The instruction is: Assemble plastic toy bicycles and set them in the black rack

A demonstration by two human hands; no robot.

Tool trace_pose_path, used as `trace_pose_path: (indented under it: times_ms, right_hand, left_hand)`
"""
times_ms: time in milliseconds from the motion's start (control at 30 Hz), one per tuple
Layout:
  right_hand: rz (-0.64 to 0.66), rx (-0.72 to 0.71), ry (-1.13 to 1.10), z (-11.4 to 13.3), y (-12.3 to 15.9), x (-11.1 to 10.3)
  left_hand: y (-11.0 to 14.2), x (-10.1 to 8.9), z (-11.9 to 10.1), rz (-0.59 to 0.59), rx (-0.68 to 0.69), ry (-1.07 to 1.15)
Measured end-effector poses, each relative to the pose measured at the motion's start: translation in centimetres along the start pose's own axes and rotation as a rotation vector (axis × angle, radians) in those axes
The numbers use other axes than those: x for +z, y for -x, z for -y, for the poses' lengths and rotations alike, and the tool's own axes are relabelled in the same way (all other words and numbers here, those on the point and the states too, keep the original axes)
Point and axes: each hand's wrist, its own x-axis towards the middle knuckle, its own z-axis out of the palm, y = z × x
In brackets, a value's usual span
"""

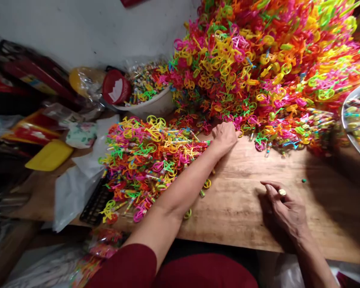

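My left hand reaches to the foot of a big heap of toy bicycles in pink, yellow, orange and green plastic. Its fingers are curled closed at the heap's edge, and whatever they pinch is hidden. Under my left forearm spreads a lower pile of similar toy bicycles, with clear tubes of colourful bits among them. Over the wooden table at the right, my right hand is closed around a small pale-yellow round piece, which shows between thumb and fingers.
A white tub of small colourful pieces stands by the wall, with a red basket beside it. At the right edge is a round metal-rimmed container. A black crate, white plastic bag and yellow object lie left. A green bead rests on the wooden table.
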Motion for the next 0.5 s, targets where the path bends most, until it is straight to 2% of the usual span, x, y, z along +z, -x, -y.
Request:
trace_pose_path:
  times_ms: [100, 233, 367, 500]
  right_hand:
    - [-0.009, -0.017, 0.006, 0.1, 0.1, 0.1]
    - [-0.027, -0.02, -0.011, 0.4, -0.1, 0.1]
    - [-0.012, 0.003, -0.001, 0.2, 0.1, 0.2]
    - [-0.007, 0.059, 0.019, 0.1, 0.2, 0.3]
  left_hand:
    - [-2.0, 1.4, -0.1, -0.068, 0.014, 0.022]
    - [-2.5, 1.8, 0.5, -0.014, -0.021, 0.188]
    - [-0.3, 1.5, 1.9, 0.074, -0.041, 0.309]
    - [4.2, 1.7, 3.4, 0.258, 0.112, 0.617]
